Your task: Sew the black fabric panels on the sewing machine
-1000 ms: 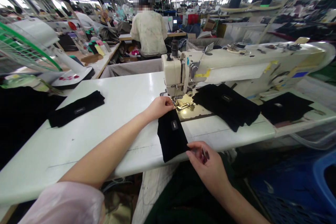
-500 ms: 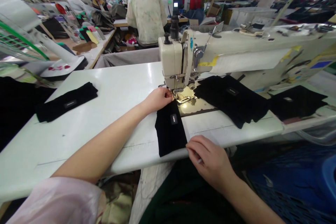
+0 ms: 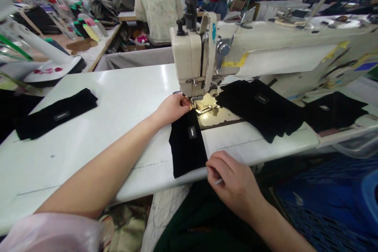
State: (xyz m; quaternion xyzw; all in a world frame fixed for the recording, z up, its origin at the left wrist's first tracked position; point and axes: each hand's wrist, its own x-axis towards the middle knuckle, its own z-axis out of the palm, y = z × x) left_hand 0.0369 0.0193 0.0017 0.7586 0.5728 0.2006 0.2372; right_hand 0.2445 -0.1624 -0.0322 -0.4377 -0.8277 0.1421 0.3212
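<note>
A black fabric piece (image 3: pixel 186 147) with a small label lies lengthwise from the sewing machine's needle area to the table's front edge. Beside the presser foot (image 3: pixel 193 104), my left hand (image 3: pixel 173 108) pinches the fabric's far end. My right hand (image 3: pixel 232 179) grips the near right corner between thumb and fingers; a thin pale tool, its kind unclear, pokes out of the curled fingers. The sewing machine (image 3: pixel 189 55) stands over the far end, its lamp lighting the metal needle plate (image 3: pixel 221 116).
More labelled black pieces (image 3: pixel 262 110) lie right of the needle, with another pile (image 3: pixel 333 112) farther right. One black piece (image 3: pixel 57 114) rests on the table's left. A blue plastic basket (image 3: pixel 325 204) stands low at right. Another person (image 3: pixel 159 6) sits beyond the table, back turned.
The whole view has shifted slightly. Both hands keep their hold on the black fabric, which shows little visible movement under the machine.
</note>
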